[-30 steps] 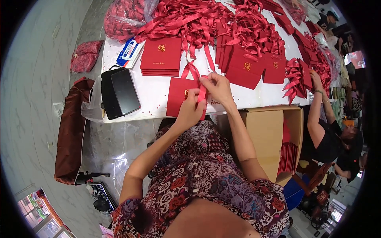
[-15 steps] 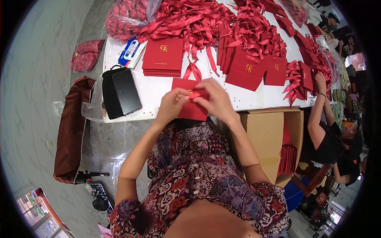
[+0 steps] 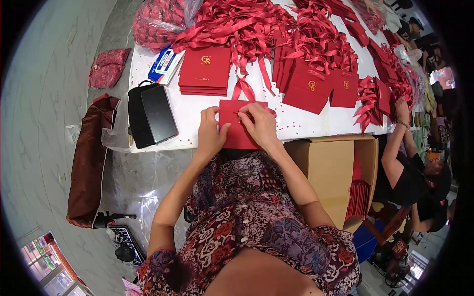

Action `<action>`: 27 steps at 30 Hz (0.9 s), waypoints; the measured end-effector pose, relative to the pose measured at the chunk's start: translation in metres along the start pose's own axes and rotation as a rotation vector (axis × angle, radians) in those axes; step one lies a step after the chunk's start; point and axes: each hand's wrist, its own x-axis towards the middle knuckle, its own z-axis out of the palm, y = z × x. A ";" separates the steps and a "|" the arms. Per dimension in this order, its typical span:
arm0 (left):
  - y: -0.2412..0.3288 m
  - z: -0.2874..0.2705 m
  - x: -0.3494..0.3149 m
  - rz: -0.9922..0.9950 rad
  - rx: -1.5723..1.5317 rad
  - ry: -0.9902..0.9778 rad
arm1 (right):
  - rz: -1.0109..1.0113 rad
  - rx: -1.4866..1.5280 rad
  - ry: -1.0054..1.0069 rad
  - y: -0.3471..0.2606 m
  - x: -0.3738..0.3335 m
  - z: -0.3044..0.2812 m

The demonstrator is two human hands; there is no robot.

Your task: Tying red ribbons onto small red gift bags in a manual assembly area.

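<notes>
A flat red gift bag lies at the table's near edge, right in front of me. My left hand holds its left edge, with the thumb on the bag's face. On the upper part of the bag, my right hand is closed in a pinch on a red ribbon, a piece of which shows beside the knuckles. Another ribbon loop rises above the bag's top edge. Just beyond my left hand is a stack of red bags with a gold mark.
Many red ribbons heap along the back, with ribboned bags at the right. A phone on a black pouch and a blue-white packet lie left. An open carton stands below right. Another person's hand works farther right.
My left hand has left the ribbon at the bag's middle and moved to its left edge. My right hand has shifted slightly down; the bag now lies straighter.
</notes>
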 end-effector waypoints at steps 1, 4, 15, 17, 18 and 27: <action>0.007 0.003 0.002 0.001 -0.003 -0.005 | 0.049 -0.015 0.024 0.003 -0.002 0.001; 0.026 0.007 0.011 0.013 -0.065 -0.040 | 0.081 -0.034 0.059 0.010 -0.005 0.001; 0.027 0.012 0.032 0.175 0.080 -0.008 | 0.108 -0.038 0.122 0.016 -0.004 0.011; 0.028 0.011 0.033 0.188 0.052 -0.003 | 0.127 -0.012 0.128 0.013 -0.004 0.012; 0.026 0.010 0.034 0.221 0.066 -0.001 | 0.141 -0.005 0.125 0.011 -0.004 0.013; 0.032 0.007 0.043 0.248 0.075 -0.037 | 0.046 -0.050 0.255 0.009 -0.006 0.024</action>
